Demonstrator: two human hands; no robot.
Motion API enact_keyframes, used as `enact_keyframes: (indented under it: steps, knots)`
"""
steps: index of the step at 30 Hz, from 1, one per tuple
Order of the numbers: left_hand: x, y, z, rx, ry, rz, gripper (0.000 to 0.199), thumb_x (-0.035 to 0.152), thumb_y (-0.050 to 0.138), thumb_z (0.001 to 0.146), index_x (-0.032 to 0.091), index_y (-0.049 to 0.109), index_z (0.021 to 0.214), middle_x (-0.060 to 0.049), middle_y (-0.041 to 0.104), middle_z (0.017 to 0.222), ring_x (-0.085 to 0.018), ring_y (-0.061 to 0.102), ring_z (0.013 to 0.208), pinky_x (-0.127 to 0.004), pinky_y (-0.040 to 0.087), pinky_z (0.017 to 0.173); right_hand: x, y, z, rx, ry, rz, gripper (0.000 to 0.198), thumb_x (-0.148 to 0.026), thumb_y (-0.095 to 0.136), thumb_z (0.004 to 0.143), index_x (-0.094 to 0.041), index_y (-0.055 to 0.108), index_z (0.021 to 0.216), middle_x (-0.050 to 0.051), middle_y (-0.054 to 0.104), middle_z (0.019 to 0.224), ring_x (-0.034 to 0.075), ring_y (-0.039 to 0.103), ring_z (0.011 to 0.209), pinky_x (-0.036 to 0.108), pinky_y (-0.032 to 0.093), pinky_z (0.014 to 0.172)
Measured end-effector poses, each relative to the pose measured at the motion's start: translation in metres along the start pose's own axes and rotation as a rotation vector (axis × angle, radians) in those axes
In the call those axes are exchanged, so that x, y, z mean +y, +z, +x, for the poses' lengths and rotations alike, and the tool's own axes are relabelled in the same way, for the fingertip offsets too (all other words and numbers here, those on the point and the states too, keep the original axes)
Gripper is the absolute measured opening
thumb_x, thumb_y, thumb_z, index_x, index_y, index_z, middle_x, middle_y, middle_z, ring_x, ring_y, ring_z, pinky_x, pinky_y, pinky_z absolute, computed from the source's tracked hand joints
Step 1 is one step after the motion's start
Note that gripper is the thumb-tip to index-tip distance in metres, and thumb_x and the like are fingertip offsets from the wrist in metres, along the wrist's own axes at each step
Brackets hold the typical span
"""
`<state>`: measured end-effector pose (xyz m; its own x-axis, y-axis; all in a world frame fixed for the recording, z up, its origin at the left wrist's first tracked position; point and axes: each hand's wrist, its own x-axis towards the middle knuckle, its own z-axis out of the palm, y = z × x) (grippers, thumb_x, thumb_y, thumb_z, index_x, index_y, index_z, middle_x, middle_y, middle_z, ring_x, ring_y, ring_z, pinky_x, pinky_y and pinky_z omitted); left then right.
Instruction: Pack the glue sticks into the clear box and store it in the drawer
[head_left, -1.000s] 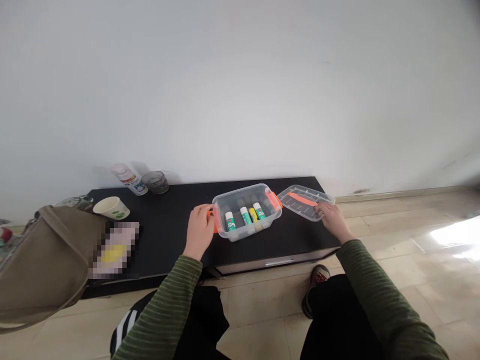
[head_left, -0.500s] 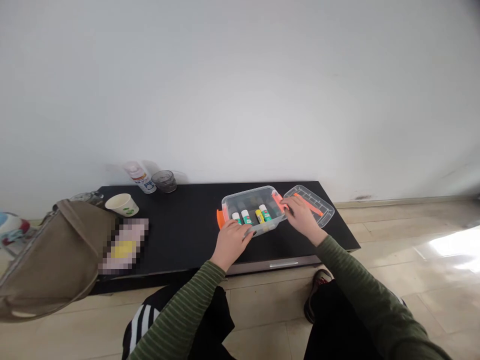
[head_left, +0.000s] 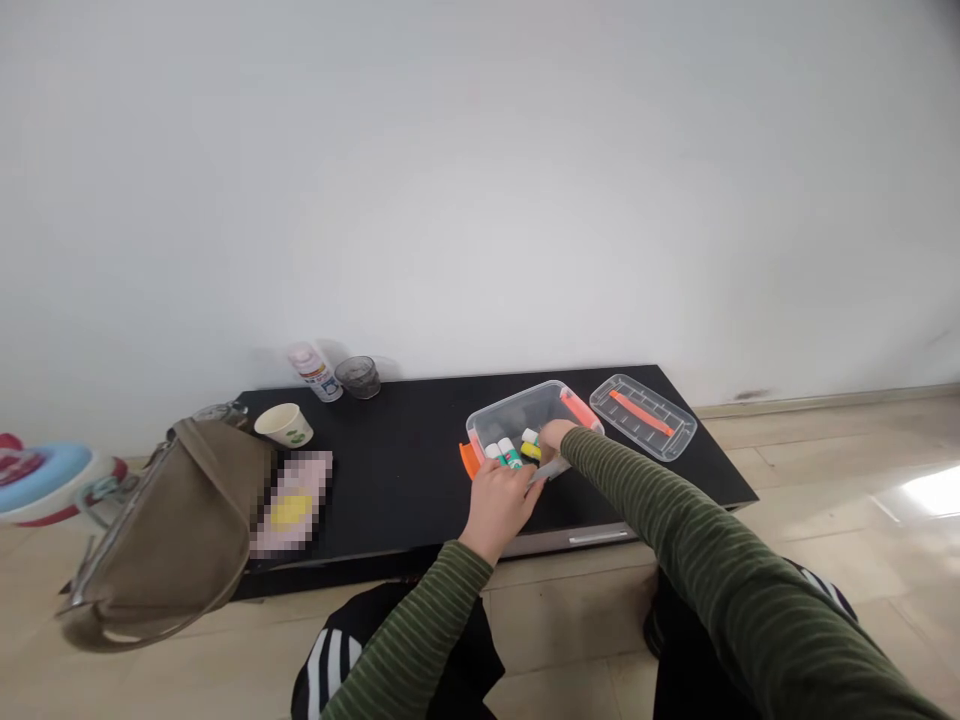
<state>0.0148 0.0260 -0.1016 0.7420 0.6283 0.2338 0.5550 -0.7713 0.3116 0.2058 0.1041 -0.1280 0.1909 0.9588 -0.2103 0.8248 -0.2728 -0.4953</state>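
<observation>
A clear plastic storage box (head_left: 504,417) with orange side latches stands without its lid on the black bench. Inside lie glue sticks with white caps and green labels (head_left: 510,453), and a yellow one (head_left: 530,452). My left hand (head_left: 499,508) grips the near rim of the box, its fingers bent over the edge. My right hand (head_left: 556,436) reaches down inside the box beside the yellow stick. Its fingers are mostly hidden by the hand, the sleeve and the box wall. The clear lid (head_left: 673,448) with an orange handle rests on the bench to the right.
On the bench (head_left: 405,470), a paper cup (head_left: 283,427), a spray can (head_left: 315,372) and a dark glass (head_left: 358,378) stand at left. A brown bag (head_left: 172,515) hangs over the left end near a blurred pink item (head_left: 300,490). A wall runs behind.
My right hand has left the right latch and dipped into the box. The glue sticks on the right have shifted. My left hand stays at the near rim. The view has swung left.
</observation>
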Motion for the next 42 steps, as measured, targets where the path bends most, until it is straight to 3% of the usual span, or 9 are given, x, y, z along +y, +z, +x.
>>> enact_keyframes:
  steps: [5,9,13,17,22,27,32,38,42]
  knots:
    - [-0.004,-0.001,0.002,0.040,-0.026,-0.061,0.035,0.041,0.045,0.097,0.020,0.072,0.097,-0.013,0.072,0.079,-0.028,0.066,0.079,-0.048,0.044,0.087,-0.007,-0.025,-0.011,-0.168,-0.011,-0.281,0.040,-0.029,0.086,0.047,-0.017,0.069,0.081,0.010,0.071,0.077,0.026,0.069,0.073,0.036,0.052,0.070]
    - [-0.010,-0.007,0.004,0.112,-0.073,-0.012,0.028,0.034,0.049,0.095,0.017,0.071,0.099,-0.011,0.072,0.079,-0.028,0.067,0.079,-0.047,0.046,0.088,-0.019,-0.060,-0.046,0.172,-0.165,-0.373,0.061,-0.041,0.075,0.066,-0.017,0.057,0.119,0.014,0.070,0.102,0.030,0.068,0.091,0.033,0.048,0.071]
    - [-0.008,-0.015,0.003,0.322,-0.068,-0.161,0.049,0.041,0.052,0.093,0.013,0.053,0.134,-0.015,0.069,0.114,-0.028,0.066,0.098,-0.044,0.048,0.090,-0.031,-0.080,-0.095,0.337,-0.222,-0.306,0.057,-0.045,0.067,0.074,-0.020,0.049,0.122,0.009,0.068,0.103,0.026,0.067,0.087,0.030,0.044,0.067]
    - [0.004,-0.020,-0.002,0.401,-0.079,-0.455,0.067,0.044,0.042,0.097,0.014,0.022,0.154,-0.015,0.064,0.122,-0.021,0.066,0.088,-0.033,0.050,0.077,-0.031,-0.070,-0.135,0.283,-0.319,-0.349,0.045,-0.039,0.068,0.074,-0.020,0.053,0.112,0.009,0.067,0.101,0.024,0.066,0.084,0.027,0.040,0.063]
    - [0.025,-0.015,0.000,0.281,-0.129,-0.403,0.045,0.043,0.034,0.100,0.017,0.047,0.134,-0.010,0.070,0.104,-0.021,0.067,0.077,-0.031,0.048,0.069,-0.013,-0.042,-0.164,0.254,-0.369,-0.293,0.031,-0.034,0.064,0.077,-0.020,0.055,0.102,0.004,0.066,0.089,0.019,0.064,0.074,0.024,0.033,0.056]
    - [0.052,-0.004,0.001,0.182,-0.019,-0.258,0.041,0.044,0.030,0.100,0.017,0.052,0.122,-0.007,0.072,0.082,-0.023,0.069,0.069,-0.030,0.044,0.060,0.024,-0.024,-0.186,0.521,-0.400,-0.236,0.023,-0.038,0.059,0.083,-0.017,0.059,0.095,0.004,0.063,0.077,0.017,0.063,0.069,0.024,0.032,0.054]
    - [0.071,0.005,-0.001,0.212,-0.013,-0.245,0.036,0.043,0.030,0.101,0.019,0.050,0.118,-0.005,0.072,0.078,-0.021,0.068,0.062,-0.029,0.041,0.057,0.055,-0.018,-0.195,0.706,-0.460,-0.337,0.026,-0.040,0.053,0.089,-0.016,0.061,0.090,0.004,0.061,0.074,0.015,0.059,0.066,0.026,0.032,0.057]
    - [0.077,0.013,0.010,0.186,-0.110,-0.297,0.032,0.042,0.033,0.100,0.020,0.049,0.116,-0.003,0.070,0.076,-0.020,0.066,0.060,-0.027,0.040,0.056,0.074,-0.030,-0.187,0.590,-0.424,-0.446,0.029,-0.045,0.057,0.085,-0.017,0.060,0.089,0.007,0.063,0.079,0.017,0.058,0.072,0.027,0.028,0.058]
    - [0.070,0.013,0.019,0.241,-0.230,-0.430,0.033,0.042,0.030,0.101,0.019,0.049,0.115,-0.003,0.068,0.073,-0.019,0.065,0.060,-0.026,0.040,0.057,0.097,-0.042,-0.168,0.431,-0.135,-0.366,0.029,-0.041,0.063,0.079,-0.019,0.058,0.095,0.008,0.067,0.091,0.021,0.062,0.083,0.026,0.031,0.061]
